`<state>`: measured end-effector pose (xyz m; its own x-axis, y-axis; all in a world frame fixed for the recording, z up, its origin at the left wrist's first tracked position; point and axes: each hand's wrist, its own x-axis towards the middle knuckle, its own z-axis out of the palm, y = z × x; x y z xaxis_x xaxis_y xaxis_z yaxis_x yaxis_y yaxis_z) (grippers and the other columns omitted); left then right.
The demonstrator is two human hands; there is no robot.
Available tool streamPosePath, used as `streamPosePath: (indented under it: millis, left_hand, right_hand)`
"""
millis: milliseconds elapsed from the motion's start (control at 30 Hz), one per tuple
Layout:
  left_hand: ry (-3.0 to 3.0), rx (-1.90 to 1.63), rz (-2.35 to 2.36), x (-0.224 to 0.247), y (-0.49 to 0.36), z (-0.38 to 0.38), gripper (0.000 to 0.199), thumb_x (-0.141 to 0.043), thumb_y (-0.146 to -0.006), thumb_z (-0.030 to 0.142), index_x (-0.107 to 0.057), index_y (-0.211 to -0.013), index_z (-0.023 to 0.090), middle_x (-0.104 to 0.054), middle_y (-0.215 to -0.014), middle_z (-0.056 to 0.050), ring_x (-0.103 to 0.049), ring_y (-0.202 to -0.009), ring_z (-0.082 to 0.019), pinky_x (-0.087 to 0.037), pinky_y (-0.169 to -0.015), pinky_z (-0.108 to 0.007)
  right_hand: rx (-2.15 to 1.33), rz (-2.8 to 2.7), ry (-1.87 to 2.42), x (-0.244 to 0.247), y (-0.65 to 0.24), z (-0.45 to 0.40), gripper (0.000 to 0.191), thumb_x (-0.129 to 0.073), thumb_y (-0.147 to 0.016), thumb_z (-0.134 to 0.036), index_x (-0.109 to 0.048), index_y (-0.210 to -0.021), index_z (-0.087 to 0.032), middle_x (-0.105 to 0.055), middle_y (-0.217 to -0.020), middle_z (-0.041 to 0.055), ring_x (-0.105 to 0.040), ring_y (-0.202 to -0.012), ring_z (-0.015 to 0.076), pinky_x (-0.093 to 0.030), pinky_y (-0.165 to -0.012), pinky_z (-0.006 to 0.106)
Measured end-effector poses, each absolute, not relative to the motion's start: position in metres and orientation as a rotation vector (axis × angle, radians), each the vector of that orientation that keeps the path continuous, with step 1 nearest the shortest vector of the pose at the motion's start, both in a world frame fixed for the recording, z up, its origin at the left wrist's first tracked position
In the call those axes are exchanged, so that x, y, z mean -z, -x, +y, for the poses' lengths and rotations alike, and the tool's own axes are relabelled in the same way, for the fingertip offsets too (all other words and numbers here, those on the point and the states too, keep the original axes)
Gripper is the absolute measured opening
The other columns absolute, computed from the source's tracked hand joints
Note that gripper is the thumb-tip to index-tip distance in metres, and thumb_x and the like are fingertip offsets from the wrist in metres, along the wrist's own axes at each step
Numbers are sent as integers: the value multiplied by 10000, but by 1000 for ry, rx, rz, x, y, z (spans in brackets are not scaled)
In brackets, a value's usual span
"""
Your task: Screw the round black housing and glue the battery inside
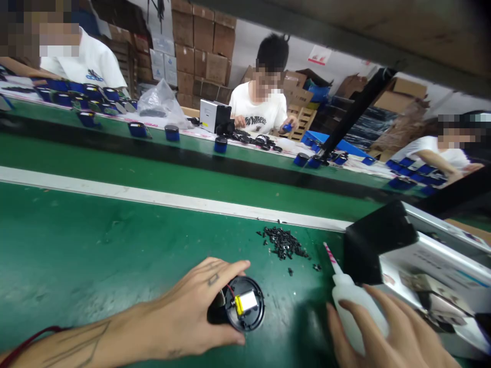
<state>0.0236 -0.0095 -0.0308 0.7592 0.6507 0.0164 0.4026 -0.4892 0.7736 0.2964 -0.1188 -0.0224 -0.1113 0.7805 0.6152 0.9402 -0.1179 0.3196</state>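
My left hand (207,301) grips a round black plastic housing (259,309) between thumb and fingers, its open face turned up towards me. Inside the housing sits a small silver battery pack (247,302) with yellow tape and thin wires. At the lower right, my right hand (399,329) is closed around a white squeeze bottle (355,304). The bottle's narrow nozzle, marked with red stripes, points up and away from me. Beyond both hands lies a loose pile of small black parts (284,242) on the green table (115,255).
An open box (379,240) with metal parts stands right of the bottle. A white strip (153,195) crosses the table, with a green conveyor belt (172,168) behind it. Several blue-and-black units (220,145) stand on the far side, where three co-workers (261,105) sit. A dark post (356,112) slants at right.
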Motion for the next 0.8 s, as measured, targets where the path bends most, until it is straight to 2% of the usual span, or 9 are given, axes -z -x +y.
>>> streamPosePath:
  millis: [133, 233, 333, 400, 467, 533, 633, 700, 800]
  left_hand:
    - [-2320, -654, 635, 16, -16, -11, 955, -766, -707, 495, -250, -1479, 273, -396, -1468, -144, -318, -1367, -369, -333, -1077, -594]
    - [-2388, -1090, 496, 0, -3, -14, 819, -738, -750, 329, -321, -1440, 184, -463, -1405, -168, -369, -1338, -336, -275, -1118, -568]
    - [-2221, -1348, 600, -10, 8, -21, 459, -633, -813, 106, -538, -1257, 168, -671, -1044, -91, -596, -1019, -209, -476, -944, -397]
    - [-1943, -1187, 745, -14, 10, -27, 259, -551, -905, 128, -620, -1143, 202, -692, -824, -23, -616, -758, -131, -527, -740, -280]
    - [-1545, -893, 742, -17, 9, -32, 212, -497, -968, 288, -661, -1073, 204, -688, -765, -13, -586, -602, -94, -518, -594, -224]
    - [-1187, -723, 634, -20, 8, -35, 335, -485, -963, 420, -692, -970, 156, -672, -736, -33, -574, -540, -82, -500, -519, -196]
    - [-918, -738, 536, -23, 11, -30, 362, -562, -925, 417, -704, -803, 107, -648, -676, -48, -583, -542, -89, -498, -512, -191]
    - [-876, -790, 534, -23, 18, -23, 301, -615, -896, 370, -718, -803, 103, -671, -718, -72, -584, -565, -104, -491, -492, -197]
    - [-926, -891, 629, -17, 27, -11, 211, -679, -845, 310, -747, -873, 112, -664, -735, -60, -531, -535, -77, -423, -462, -174]
  right_hand:
    - [726, -2041, 1922, 25, -277, -76, 336, -326, -998, -314, -626, -951, -170, -660, -841, 56, -641, -609, 235, -464, -450, 343]
    - [573, -2061, 1823, 36, -280, -62, 375, -302, -968, -238, -619, -778, -173, -636, -692, 48, -616, -506, 204, -421, -371, 313]
    - [334, -2052, 1660, 27, -276, -60, 292, -388, -968, -288, -608, -798, -197, -645, -654, 0, -628, -496, 156, -490, -409, 231]
    - [-3, -1994, 1495, 7, -258, -59, 163, -465, -976, -302, -598, -913, -231, -619, -645, -59, -590, -453, 92, -479, -409, 141]
    - [-512, -1882, 1249, -19, -226, -54, 71, -540, -950, -282, -603, -921, -266, -613, -775, -45, -592, -537, 84, -488, -452, 135]
    - [-711, -1968, 1083, -40, -193, -43, 89, -589, -922, -236, -638, -857, -274, -581, -820, -22, -598, -685, 100, -506, -564, 153]
    - [-639, -2014, 976, -53, -162, -27, 122, -610, -906, -184, -675, -840, -264, -521, -813, -8, -560, -726, 98, -486, -610, 171]
    - [-602, -1975, 991, -49, -160, -20, 107, -636, -897, -208, -665, -972, -278, -532, -832, -15, -556, -677, 88, -486, -580, 171]
    - [-491, -2048, 1232, -34, -175, -16, 190, -703, -854, -353, -636, -1017, -283, -584, -856, -19, -572, -636, 100, -493, -552, 187]
